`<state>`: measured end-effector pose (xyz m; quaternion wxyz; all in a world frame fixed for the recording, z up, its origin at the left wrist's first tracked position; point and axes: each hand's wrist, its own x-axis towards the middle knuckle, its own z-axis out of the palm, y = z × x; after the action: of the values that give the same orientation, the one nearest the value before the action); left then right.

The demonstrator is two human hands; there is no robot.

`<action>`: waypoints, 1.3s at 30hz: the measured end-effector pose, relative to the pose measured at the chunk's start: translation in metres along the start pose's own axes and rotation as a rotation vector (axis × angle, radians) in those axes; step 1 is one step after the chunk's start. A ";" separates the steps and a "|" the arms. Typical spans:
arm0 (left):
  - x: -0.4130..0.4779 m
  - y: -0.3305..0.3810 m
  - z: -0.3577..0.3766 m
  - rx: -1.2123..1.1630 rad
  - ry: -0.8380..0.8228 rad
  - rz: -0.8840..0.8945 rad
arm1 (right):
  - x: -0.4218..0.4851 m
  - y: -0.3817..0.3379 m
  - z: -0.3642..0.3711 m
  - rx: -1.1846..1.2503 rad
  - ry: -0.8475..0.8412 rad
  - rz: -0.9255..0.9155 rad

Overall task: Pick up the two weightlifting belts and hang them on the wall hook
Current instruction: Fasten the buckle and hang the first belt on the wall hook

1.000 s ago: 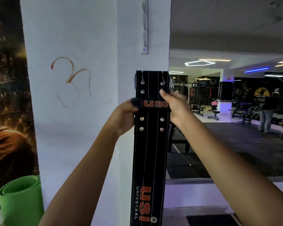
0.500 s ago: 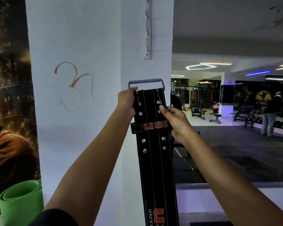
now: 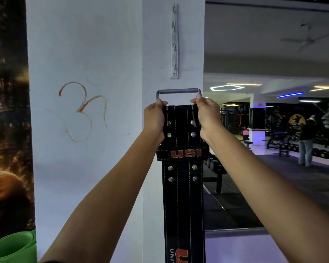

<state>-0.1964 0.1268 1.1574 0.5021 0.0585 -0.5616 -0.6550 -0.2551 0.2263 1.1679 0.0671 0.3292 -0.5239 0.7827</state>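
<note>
A black leather weightlifting belt with orange "USI" lettering hangs straight down in front of a white pillar. Its grey metal buckle points up, a little below the white vertical hook rail on the pillar. My left hand grips the belt's top left edge by the buckle. My right hand grips the top right edge. Only one belt is in view. The rail's hooks are bare.
A rolled green mat stands at the lower left beside a dark poster. To the right a large mirror shows the gym floor, benches, dumbbells and a standing person.
Both hands have shifted up to the belt's top corners by the buckle and raised it; the buckle now stands upright closer under the hook rail.
</note>
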 end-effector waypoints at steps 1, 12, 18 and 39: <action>0.008 0.001 0.001 0.024 -0.014 0.021 | 0.007 0.003 0.005 0.011 0.028 -0.013; 0.140 0.009 0.053 0.191 0.103 0.192 | 0.138 0.020 0.050 0.113 0.136 -0.177; 0.216 0.019 0.083 0.191 0.151 0.255 | 0.227 0.024 0.079 0.113 0.134 -0.224; 0.260 -0.022 0.070 0.364 0.137 0.344 | 0.268 0.065 0.084 0.027 0.067 -0.203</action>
<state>-0.3813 -0.0164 1.2918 0.6242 0.0958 -0.6365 -0.4428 -0.4542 0.0606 1.2937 0.1592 0.3552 -0.4748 0.7894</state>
